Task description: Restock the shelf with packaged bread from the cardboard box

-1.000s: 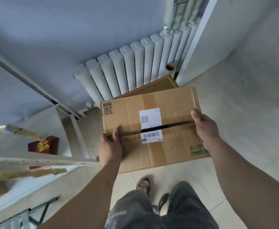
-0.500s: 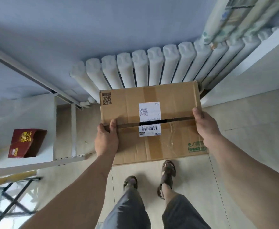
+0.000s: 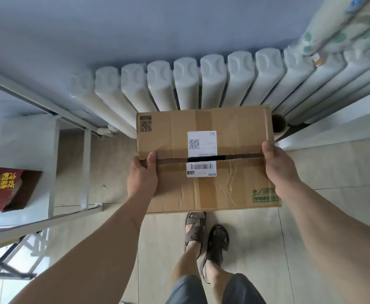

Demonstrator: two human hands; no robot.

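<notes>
Room: pale tiled floor [image 3: 324, 216] meeting a blue wall, with a white ribbed radiator [image 3: 201, 84] along it.
Box: the brown cardboard box with a white shipping label [image 3: 203, 156] is carried in the air before the radiator, flaps shut, slit along the middle seam.
Shelf: the white metal shelf [image 3: 15, 137] stands at your left.
Left hand [image 3: 143, 178]: grips the box's left edge, thumb on top.
Right hand [image 3: 277, 165]: clasps the right edge likewise.
Advice: keep the box level, set it down near the shelf, then part the flaps.

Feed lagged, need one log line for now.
left hand holds box | right hand holds box | flaps closed | shelf at left
</notes>
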